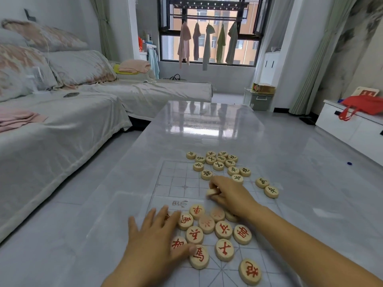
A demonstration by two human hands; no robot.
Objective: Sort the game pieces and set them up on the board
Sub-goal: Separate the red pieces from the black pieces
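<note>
A thin see-through board sheet [176,183] with a printed grid lies on the glossy grey table. Several round wooden pieces with black characters [218,165] are gathered at its far edge. Several with red characters [223,229] lie close together on the near half. My right hand [230,193] is over the middle of the board, fingers closed around one wooden piece [211,192] held on edge. My left hand [157,235] lies flat with fingers spread, resting on the left side of the red group and covering part of two pieces.
The long glossy table [207,125] stretches away from me. A covered sofa [62,121] runs along the left. A white low cabinet [352,129] with a red bag stands at the right. A small blue object [349,163] lies on the floor.
</note>
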